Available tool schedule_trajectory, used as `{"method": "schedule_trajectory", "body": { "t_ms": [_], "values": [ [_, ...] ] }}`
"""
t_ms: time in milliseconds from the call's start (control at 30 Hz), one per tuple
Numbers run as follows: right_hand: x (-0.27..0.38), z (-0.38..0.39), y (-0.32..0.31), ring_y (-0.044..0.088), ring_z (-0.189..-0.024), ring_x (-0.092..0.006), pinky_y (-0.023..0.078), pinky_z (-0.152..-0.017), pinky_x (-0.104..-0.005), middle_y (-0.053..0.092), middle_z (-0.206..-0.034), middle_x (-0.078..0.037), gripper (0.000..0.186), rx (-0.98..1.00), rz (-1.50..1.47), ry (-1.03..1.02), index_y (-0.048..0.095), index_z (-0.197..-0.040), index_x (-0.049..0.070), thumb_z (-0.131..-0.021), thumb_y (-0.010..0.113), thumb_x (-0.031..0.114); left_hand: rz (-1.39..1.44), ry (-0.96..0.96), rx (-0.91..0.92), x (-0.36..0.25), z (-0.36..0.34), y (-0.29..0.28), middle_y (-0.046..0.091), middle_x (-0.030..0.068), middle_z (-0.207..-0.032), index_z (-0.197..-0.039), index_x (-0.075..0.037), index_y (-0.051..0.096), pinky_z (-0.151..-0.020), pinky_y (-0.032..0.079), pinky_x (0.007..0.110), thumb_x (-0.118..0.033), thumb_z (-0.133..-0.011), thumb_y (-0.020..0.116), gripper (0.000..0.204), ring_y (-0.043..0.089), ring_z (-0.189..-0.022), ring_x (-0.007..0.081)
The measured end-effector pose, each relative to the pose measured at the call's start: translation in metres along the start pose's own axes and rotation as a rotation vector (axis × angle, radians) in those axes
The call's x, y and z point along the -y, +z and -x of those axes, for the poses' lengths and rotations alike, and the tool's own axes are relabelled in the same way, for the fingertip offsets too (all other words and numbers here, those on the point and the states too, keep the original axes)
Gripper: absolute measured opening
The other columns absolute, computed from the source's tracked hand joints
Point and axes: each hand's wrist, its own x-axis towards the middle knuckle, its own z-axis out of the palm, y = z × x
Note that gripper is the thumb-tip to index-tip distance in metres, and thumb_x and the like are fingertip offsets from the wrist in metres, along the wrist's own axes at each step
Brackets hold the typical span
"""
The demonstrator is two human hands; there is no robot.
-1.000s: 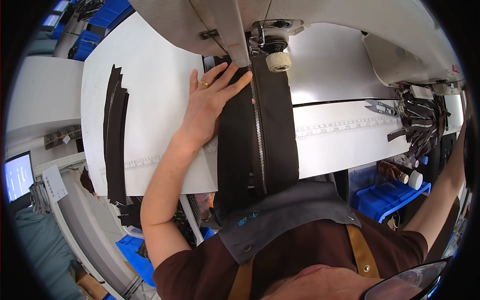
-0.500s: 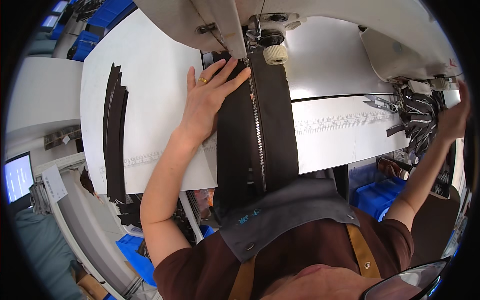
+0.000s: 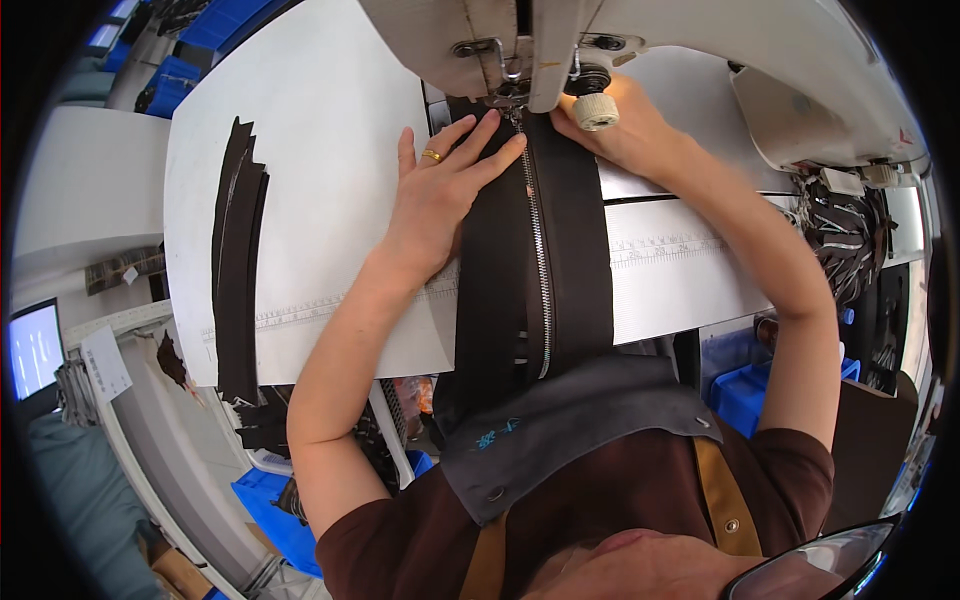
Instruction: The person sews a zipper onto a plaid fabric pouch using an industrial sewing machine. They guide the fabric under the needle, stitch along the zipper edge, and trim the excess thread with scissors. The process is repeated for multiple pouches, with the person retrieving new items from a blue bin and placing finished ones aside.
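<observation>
A dark brown fabric strip with a metal zipper (image 3: 541, 260) runs lengthwise under the head of a sewing machine (image 3: 480, 45). My left hand (image 3: 445, 185), a gold ring on one finger, lies with fingers spread on the fabric's left part, fingertips close to the zipper and the presser foot (image 3: 512, 100). On the other side, my right hand (image 3: 625, 130) reaches to the fabric's upper right edge beside the machine's cream knob (image 3: 597, 112). The knob and machine head hide most of its fingers, so its grip cannot be made out.
Several long dark fabric strips (image 3: 238, 270) lie on the white table (image 3: 330, 180) at left. A printed ruler scale (image 3: 665, 250) crosses the tabletop. Cut strips with zippers (image 3: 845, 240) hang bunched at right. Blue bins (image 3: 745, 390) stand below the table.
My right hand has come from the bunched strips at far right to the fabric beside the presser foot. The left hand stays on the fabric. The whole view has shifted slightly.
</observation>
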Motion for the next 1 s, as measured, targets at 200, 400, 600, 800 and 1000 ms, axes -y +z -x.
{"method": "schedule_trajectory", "body": {
  "t_ms": [200, 400, 600, 800, 1000],
  "values": [
    [0.027, 0.001, -0.001, 0.059, -0.062, -0.0227, 0.049, -0.056, -0.0310, 0.059, -0.071, -0.008, 0.015, -0.039, -0.329, 0.463, 0.059, -0.082, 0.000, -0.079, 0.066, 0.014, -0.009, 0.022, -0.006, 0.001, 0.000, 0.001, 0.049, 0.0063, -0.137, -0.129, -0.025, 0.054, -0.106, 0.018, 0.063, -0.011, -0.076, 0.064, 0.055, 0.044, -0.126, 0.0264],
    [0.030, -0.016, -0.008, 0.057, -0.053, -0.0081, 0.044, -0.048, -0.0204, 0.063, -0.067, -0.004, 0.017, -0.088, -0.911, 0.854, 0.063, -0.076, 0.001, -0.083, 0.064, 0.016, -0.013, 0.035, -0.025, 0.003, 0.000, 0.003, 0.049, 0.0065, -0.137, -0.129, -0.024, 0.054, -0.105, 0.019, 0.064, -0.010, -0.076, 0.065, 0.056, 0.044, -0.125, 0.0265],
    [0.024, -0.016, -0.008, 0.058, -0.057, -0.0051, 0.044, -0.049, -0.0179, 0.064, -0.068, -0.004, 0.019, -0.106, -1.320, 0.950, 0.065, -0.080, 0.002, -0.084, 0.063, 0.020, -0.028, 0.031, -0.013, 0.002, -0.001, 0.003, 0.049, 0.0056, -0.137, -0.129, -0.025, 0.054, -0.105, 0.020, 0.064, -0.010, -0.076, 0.065, 0.056, 0.045, -0.125, 0.0260],
    [0.025, -0.019, -0.021, 0.063, -0.064, -0.0134, 0.049, -0.057, -0.0286, 0.067, -0.071, -0.006, 0.015, 0.138, -0.734, 0.716, 0.070, -0.086, 0.004, -0.082, 0.066, 0.018, -0.032, 0.016, -0.017, 0.001, 0.001, 0.004, 0.049, 0.0046, -0.136, -0.129, -0.025, 0.054, -0.106, 0.019, 0.063, -0.010, -0.076, 0.065, 0.057, 0.045, -0.125, 0.0256],
    [0.023, -0.007, 0.002, 0.064, -0.070, -0.0258, 0.050, -0.064, -0.0336, 0.068, -0.077, -0.011, 0.018, -0.034, -0.632, 0.513, 0.070, -0.088, 0.006, -0.080, 0.070, 0.021, -0.080, 0.054, -0.026, 0.003, 0.003, 0.002, 0.052, 0.0024, -0.133, -0.125, -0.026, 0.057, -0.104, 0.018, 0.066, -0.008, -0.076, 0.063, 0.052, 0.048, -0.122, 0.0249]
  ]
}}
